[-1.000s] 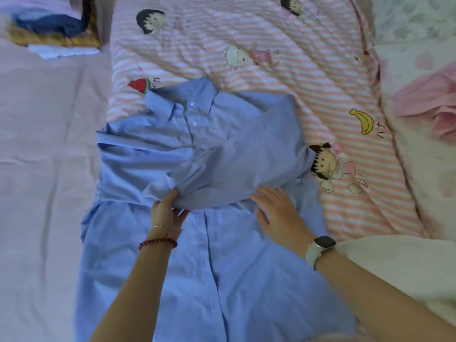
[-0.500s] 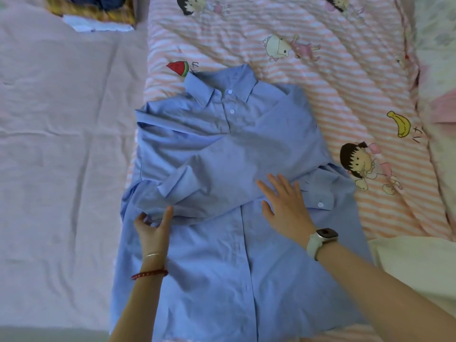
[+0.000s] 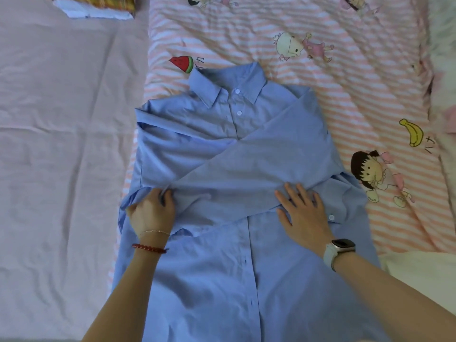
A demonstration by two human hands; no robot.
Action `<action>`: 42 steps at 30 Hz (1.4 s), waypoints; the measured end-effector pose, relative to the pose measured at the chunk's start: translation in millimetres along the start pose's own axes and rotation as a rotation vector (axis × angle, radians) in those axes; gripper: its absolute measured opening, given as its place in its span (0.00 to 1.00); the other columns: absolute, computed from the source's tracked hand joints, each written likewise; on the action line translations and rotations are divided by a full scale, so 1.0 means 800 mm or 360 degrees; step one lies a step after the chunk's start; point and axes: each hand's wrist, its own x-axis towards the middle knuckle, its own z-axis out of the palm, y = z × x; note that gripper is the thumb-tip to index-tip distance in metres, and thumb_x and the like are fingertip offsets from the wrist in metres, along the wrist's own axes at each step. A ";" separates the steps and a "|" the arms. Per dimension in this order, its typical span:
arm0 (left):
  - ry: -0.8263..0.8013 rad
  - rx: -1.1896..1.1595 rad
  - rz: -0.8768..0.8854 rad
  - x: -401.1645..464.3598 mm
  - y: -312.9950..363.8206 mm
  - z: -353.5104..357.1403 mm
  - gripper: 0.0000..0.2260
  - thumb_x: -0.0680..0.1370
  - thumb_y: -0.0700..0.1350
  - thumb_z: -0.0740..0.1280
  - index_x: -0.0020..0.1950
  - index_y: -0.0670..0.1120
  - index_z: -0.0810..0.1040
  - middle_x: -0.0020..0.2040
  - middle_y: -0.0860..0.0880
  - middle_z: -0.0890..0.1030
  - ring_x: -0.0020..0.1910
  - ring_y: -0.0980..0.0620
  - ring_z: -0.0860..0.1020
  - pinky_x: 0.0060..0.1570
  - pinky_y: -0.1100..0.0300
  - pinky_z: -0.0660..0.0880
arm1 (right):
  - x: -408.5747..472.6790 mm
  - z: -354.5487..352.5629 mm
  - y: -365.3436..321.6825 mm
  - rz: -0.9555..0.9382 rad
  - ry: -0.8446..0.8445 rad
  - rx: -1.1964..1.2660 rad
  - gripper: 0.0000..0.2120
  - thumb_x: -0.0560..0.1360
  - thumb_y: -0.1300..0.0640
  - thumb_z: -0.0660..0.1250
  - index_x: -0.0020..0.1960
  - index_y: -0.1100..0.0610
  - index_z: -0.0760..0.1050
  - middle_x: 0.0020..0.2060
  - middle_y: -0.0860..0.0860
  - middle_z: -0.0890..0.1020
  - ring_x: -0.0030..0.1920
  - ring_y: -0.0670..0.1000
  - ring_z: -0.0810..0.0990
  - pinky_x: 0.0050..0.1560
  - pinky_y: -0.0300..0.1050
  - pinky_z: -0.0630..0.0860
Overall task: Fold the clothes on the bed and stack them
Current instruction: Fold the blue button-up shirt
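A light blue button-up shirt point(image 3: 222, 280) lies front up on the bed, collar at the far end. Its right sleeve point(image 3: 259, 164) is folded diagonally across the chest, the cuff end reaching the shirt's left side. My left hand point(image 3: 151, 211) grips that sleeve end with curled fingers at the shirt's left edge. My right hand point(image 3: 302, 213) rests flat on the sleeve's lower edge near the shirt's right side, fingers spread. The left sleeve lies folded under the right one.
The shirt lies on a pink-and-white striped cartoon quilt point(image 3: 357, 82). A plain pink sheet point(image 3: 61, 144) covers the bed's left side. A stack of folded clothes point(image 3: 98, 8) sits at the far left top. A cream cloth point(image 3: 419, 270) lies at right.
My left hand has drawn the sleeve end left and down to the shirt's edge and closed round it. My right hand stays flat on the sleeve. The view has shifted closer.
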 end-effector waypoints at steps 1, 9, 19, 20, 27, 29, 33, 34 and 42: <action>0.0042 0.0058 -0.0022 -0.001 0.001 -0.003 0.10 0.74 0.44 0.63 0.40 0.39 0.79 0.37 0.36 0.79 0.37 0.36 0.76 0.44 0.48 0.64 | 0.000 -0.009 -0.001 0.0002 0.0104 0.0068 0.23 0.78 0.47 0.51 0.68 0.54 0.71 0.69 0.55 0.70 0.68 0.58 0.68 0.63 0.64 0.64; 0.0025 0.0161 0.0630 0.057 0.100 0.015 0.22 0.70 0.49 0.65 0.61 0.42 0.77 0.62 0.39 0.76 0.60 0.36 0.74 0.56 0.37 0.66 | 0.108 -0.059 0.007 -0.0070 0.0322 0.0114 0.25 0.80 0.50 0.55 0.75 0.51 0.56 0.75 0.56 0.54 0.75 0.60 0.52 0.69 0.67 0.46; -0.0239 0.0727 0.0940 0.135 0.105 0.101 0.26 0.77 0.59 0.46 0.71 0.53 0.65 0.72 0.40 0.65 0.71 0.35 0.62 0.60 0.28 0.58 | 0.223 -0.059 0.043 -0.0111 0.0263 -0.0047 0.25 0.77 0.47 0.49 0.69 0.55 0.69 0.69 0.57 0.69 0.65 0.60 0.72 0.57 0.59 0.71; -0.0177 0.0715 0.1004 0.144 0.112 0.100 0.25 0.78 0.59 0.46 0.70 0.51 0.68 0.70 0.40 0.68 0.69 0.35 0.65 0.57 0.28 0.61 | 0.231 -0.069 0.045 -0.0172 0.0434 -0.0039 0.24 0.75 0.50 0.51 0.64 0.57 0.74 0.65 0.56 0.74 0.58 0.59 0.77 0.50 0.55 0.74; 0.0139 0.0750 0.1090 0.230 0.158 0.100 0.19 0.73 0.54 0.66 0.59 0.45 0.79 0.57 0.41 0.80 0.41 0.40 0.79 0.34 0.53 0.71 | 0.348 -0.108 0.069 -0.0165 0.0335 -0.0114 0.26 0.80 0.51 0.54 0.75 0.58 0.54 0.74 0.53 0.60 0.73 0.53 0.58 0.69 0.59 0.54; 0.0153 0.0719 0.1164 0.241 0.161 0.105 0.20 0.75 0.54 0.59 0.59 0.44 0.79 0.57 0.40 0.79 0.47 0.39 0.79 0.40 0.47 0.74 | 0.370 -0.103 0.069 -0.0127 0.0182 -0.0121 0.27 0.81 0.48 0.49 0.76 0.57 0.48 0.74 0.51 0.56 0.74 0.51 0.53 0.70 0.59 0.52; 0.0239 0.0418 0.1017 0.243 0.156 0.096 0.18 0.75 0.52 0.58 0.55 0.43 0.80 0.58 0.40 0.78 0.57 0.38 0.77 0.54 0.39 0.68 | 0.377 -0.098 0.054 -0.0021 0.0136 -0.0156 0.28 0.81 0.46 0.47 0.76 0.57 0.46 0.76 0.52 0.50 0.75 0.52 0.48 0.70 0.64 0.42; 0.0295 0.0340 0.0919 0.241 0.148 0.088 0.17 0.75 0.51 0.59 0.53 0.43 0.81 0.58 0.41 0.78 0.57 0.38 0.76 0.56 0.41 0.65 | 0.374 -0.098 0.049 0.0013 0.0199 -0.0152 0.28 0.81 0.47 0.49 0.76 0.58 0.47 0.76 0.53 0.50 0.75 0.52 0.48 0.70 0.65 0.41; 0.0097 -0.0256 0.0389 0.220 0.048 0.028 0.18 0.70 0.46 0.61 0.53 0.37 0.81 0.50 0.36 0.79 0.50 0.33 0.76 0.52 0.45 0.70 | 0.304 -0.093 -0.087 -0.0622 0.0846 0.0563 0.13 0.71 0.59 0.64 0.54 0.59 0.78 0.50 0.55 0.80 0.51 0.57 0.77 0.51 0.55 0.75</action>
